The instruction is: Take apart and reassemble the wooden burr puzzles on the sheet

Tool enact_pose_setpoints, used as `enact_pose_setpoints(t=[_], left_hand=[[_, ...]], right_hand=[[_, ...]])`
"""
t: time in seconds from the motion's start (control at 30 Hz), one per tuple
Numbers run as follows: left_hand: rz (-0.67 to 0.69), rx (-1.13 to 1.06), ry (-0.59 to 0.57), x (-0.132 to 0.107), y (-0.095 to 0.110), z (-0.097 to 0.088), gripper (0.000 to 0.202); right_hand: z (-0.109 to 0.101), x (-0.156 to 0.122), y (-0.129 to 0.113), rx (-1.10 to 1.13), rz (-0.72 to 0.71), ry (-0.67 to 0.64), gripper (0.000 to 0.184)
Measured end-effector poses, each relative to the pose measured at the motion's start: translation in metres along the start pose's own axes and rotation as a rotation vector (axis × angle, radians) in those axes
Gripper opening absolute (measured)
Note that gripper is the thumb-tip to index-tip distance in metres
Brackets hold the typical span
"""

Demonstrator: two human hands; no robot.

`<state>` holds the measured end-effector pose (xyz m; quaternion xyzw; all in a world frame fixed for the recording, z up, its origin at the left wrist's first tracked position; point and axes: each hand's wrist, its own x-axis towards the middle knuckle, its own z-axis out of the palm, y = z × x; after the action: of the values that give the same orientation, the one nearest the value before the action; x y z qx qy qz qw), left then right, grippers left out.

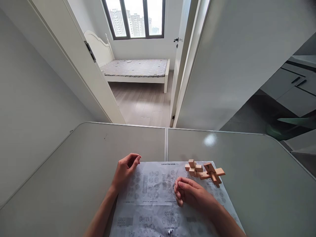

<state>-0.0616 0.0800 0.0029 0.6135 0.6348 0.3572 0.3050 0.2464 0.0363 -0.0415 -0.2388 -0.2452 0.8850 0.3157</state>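
Observation:
Two wooden interlocking puzzles lie on a printed paper sheet [153,197] on the grey table [74,171]. The lighter puzzle [194,168] sits left of the darker, cross-shaped puzzle [212,173], and the two touch or nearly touch. My right hand [190,192] rests on the sheet just below and left of them, fingers curled inward, holding nothing that I can see. My left hand [125,171] rests on the sheet's upper left corner, fingers loosely curled, with nothing in it.
The table has a seam [166,144] down its middle and rounded far corners. Beyond it an open doorway shows a bedroom with a bed [135,69] and window. Grey cabinets [293,89] stand at the right.

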Motion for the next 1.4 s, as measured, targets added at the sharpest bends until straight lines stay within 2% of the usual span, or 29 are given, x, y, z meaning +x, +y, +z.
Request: enact_pose_setpoints(t=[0.37, 0.83, 1.4], left_hand=[[-0.002, 0.008, -0.009, 0.0025, -0.0046, -0.0005, 0.031], [0.005, 0.021, -0.016, 0.003, -0.002, -0.0018, 0.031], [0.028, 0.066, 0.004, 0.0028, 0.002, -0.0013, 0.034]], right_hand=[[-0.0004, 0.0025, -0.0011, -0.001, -0.003, 0.0, 0.034], [-0.0008, 0.0026, -0.0012, 0.004, -0.018, -0.014, 0.03], [0.0004, 0.0029, -0.0019, -0.011, -0.014, -0.003, 0.033]])
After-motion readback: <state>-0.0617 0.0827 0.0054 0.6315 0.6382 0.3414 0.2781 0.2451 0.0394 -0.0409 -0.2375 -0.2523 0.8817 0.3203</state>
